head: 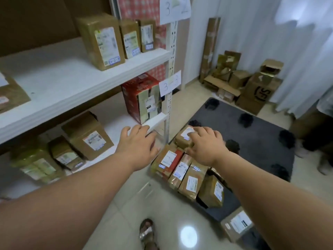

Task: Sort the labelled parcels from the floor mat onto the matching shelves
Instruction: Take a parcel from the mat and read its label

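Storeroom, glossy tiled floor, white curtain at right, white metal shelving at left. Dark floor mat [255,141] holds a cluster of taped brown parcels; the top small parcel [185,137] sits at the mat's near-left corner, by the shelf post. Right hand [205,143] lies on it, fingers spread over the top, not clearly curled round it. Left hand [138,141] hovers open just beside, in front of the lower shelf [156,121], holding nothing. Parcel looks like stiff cardboard, small, probably light; glossy tape likely slippery, so grip the two side edges rather than the top face. Its white label is blurred, unreadable. Readable: shelf tags "3-2" [175,9] and "3-3" [170,83]; "SF" on a carton [264,92] in the far pile.
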Available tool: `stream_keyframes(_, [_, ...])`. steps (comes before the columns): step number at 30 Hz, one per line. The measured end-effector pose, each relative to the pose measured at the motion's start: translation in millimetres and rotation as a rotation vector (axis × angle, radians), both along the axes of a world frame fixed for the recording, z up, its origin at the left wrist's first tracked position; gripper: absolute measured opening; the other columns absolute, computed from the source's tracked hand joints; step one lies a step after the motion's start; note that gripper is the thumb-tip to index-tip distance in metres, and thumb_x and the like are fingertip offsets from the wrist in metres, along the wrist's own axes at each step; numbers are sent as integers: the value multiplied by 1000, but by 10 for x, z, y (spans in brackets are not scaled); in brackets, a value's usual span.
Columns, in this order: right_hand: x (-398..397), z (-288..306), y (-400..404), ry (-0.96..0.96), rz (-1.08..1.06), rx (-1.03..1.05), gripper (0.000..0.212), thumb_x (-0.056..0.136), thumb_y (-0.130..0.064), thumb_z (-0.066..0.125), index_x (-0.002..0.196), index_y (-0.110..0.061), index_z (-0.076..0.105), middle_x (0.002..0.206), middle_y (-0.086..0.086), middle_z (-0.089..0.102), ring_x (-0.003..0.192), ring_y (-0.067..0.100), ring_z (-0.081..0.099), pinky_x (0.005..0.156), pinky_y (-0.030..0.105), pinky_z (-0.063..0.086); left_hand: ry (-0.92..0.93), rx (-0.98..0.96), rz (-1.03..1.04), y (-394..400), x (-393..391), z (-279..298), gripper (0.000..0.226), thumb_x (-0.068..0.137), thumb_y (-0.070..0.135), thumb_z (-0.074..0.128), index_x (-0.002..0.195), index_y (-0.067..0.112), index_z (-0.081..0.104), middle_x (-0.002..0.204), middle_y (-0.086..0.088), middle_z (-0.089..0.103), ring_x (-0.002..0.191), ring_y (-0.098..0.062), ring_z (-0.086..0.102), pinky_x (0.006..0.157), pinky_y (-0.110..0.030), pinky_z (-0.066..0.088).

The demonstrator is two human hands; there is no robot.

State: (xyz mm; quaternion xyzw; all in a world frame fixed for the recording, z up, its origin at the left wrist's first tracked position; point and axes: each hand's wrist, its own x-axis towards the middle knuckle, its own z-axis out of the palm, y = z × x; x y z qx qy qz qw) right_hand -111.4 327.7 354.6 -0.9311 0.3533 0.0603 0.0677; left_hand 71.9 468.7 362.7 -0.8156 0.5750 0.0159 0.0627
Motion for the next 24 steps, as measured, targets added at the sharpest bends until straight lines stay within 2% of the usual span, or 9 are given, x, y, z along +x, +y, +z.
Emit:
stream_keyframes(9, [-266,-755,-727,198,-167,142,56,95,-51,47,145,-27,37,155,1,29,143,28,21,116,49,18,119,175,-85,-880,143,-780,56,100,56,29,150,31,27,155,1,26,143,-22,19,115,-47,11])
stream_keyframes(16, [-239,-1313,-1171,230,-265,247,56,95,-49,45,146,-29,35,154,0,30,142,27,22,115,50,20,95,270,-189,-1590,303,-1267,55,99,54,34,148,28,31,155,-2,28,142,-23,21,115,-48,13])
stream_keyframes(24, [-483,-1789,-1759,289,-295,356,53,95,-48,45,143,-27,38,151,2,34,140,29,26,115,47,21,156,357,-222,-2320,32,-1806,58,98,53,37,149,28,28,159,-2,23,145,-24,17,116,-50,11])
